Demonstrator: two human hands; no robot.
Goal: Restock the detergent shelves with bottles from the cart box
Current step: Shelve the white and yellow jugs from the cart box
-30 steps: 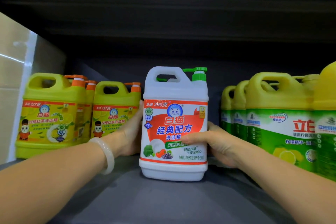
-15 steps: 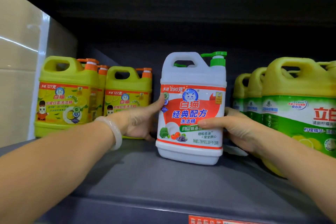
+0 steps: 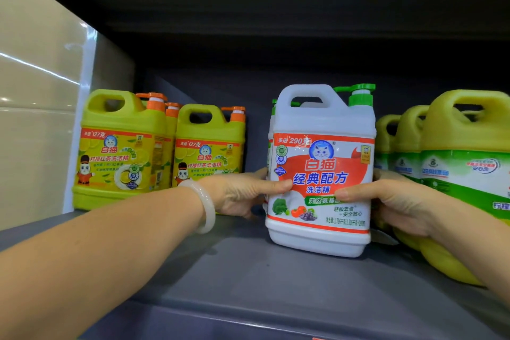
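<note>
Left hand (image 3: 242, 196) and right hand (image 3: 386, 207) grip the white bottle (image 3: 320, 174) (opaque, contents hidden) upright on the shelf (image 3: 248, 279).

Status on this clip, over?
Left hand and right hand grip white bottle upright on shelf. Second white bottle behind. Nothing blocking.

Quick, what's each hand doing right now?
Left hand: holds the white detergent bottle by its left side, thumb across the label.
Right hand: holds the same bottle by its right side.

Bright front light, dark shelf recess, glare on the left panel (image 3: 41, 107), wide-angle edge bending.
</note>
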